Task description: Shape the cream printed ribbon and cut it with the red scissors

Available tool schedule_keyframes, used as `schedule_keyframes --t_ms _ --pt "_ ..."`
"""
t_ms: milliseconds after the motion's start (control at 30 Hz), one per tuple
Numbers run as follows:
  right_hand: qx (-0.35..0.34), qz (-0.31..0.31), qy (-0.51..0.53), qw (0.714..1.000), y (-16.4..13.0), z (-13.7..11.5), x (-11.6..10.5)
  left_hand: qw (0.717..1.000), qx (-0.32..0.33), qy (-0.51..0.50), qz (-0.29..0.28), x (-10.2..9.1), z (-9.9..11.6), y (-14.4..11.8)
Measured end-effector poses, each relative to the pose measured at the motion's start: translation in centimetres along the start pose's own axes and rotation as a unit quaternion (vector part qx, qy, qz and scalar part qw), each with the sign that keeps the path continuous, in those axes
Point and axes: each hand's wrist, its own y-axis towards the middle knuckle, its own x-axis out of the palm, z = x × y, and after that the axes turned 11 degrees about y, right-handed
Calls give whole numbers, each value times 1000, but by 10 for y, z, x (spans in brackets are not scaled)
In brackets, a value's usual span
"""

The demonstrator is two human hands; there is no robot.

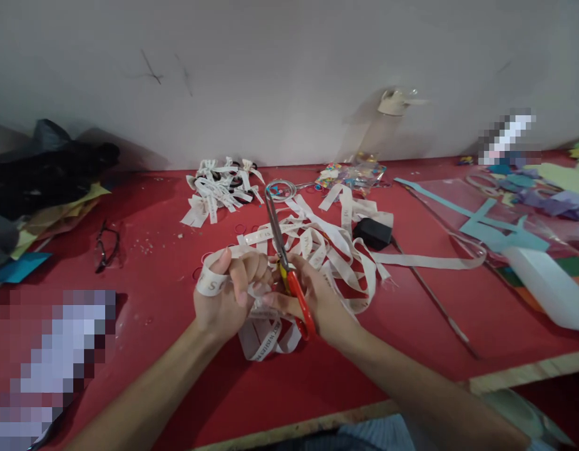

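Head view, lower centre of frame: left hand (226,294) is closed on a loop of cream printed satin ribbon (317,247), which trails across the red table (153,250). Right hand (317,300) grips red-handled steel scissors (284,263), blades pointing up-frame. Judgement: keep the ribbon taut, fingers out of the blades' path. Lettering reads "S U"; lower strip appears "WISHES". Finished bows (218,188) lie upper left of centre.
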Motion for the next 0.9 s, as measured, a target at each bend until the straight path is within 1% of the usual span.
schedule_keyframes --t_ms 100,167,267,300,333,367,400,433,500,567,633,700,733,767,800,833,900 --pt "-12 12 -19 1000 -3 0 2 998 31 52 -2 0 -4 -3" --pt "-15 25 -17 999 -3 0 0 996 38 78 -4 0 -5 -3" --pt "-39 51 -28 998 -1 -3 -8 992 23 124 -18 -4 -3 2" --pt "-48 59 -35 996 0 -5 -10 989 8 147 -24 -5 -3 5" --pt "-55 62 -41 996 1 -7 -13 984 -19 173 -40 -8 -3 8" --pt "-63 63 -46 995 3 -9 -15 979 -30 198 -41 -10 -3 12" --pt "-69 62 -52 994 5 -12 -17 971 -37 228 -53 -13 -4 15" --pt "-73 59 -61 994 6 -14 -18 964 -45 249 -85 -16 -5 18" --pt "-77 44 -76 993 9 -18 -20 950 -87 290 -81 -20 -9 21" --pt "-76 19 -77 994 11 -20 -21 935 -128 317 -97 -22 -11 21" --pt "-76 4 -71 995 11 -21 -22 918 -136 352 -126 -22 -11 20" --pt "-76 10 -73 994 11 -22 -24 902 -117 386 -152 -22 -9 18" --pt "-74 13 -80 994 9 -23 -25 902 -107 389 -154 -21 -8 17" --pt "-72 13 -90 993 8 -25 -26 903 -99 389 -151 -20 -7 16" --pt "-72 3 -103 992 5 -26 -28 919 -96 360 -132 -18 -6 15" --pt "-70 -19 -124 990 3 -29 -30 932 -85 339 -100 -15 -5 14" --pt "-98 -65 -176 977 -2 -33 -33 947 -32 319 -32 -9 -3 12"
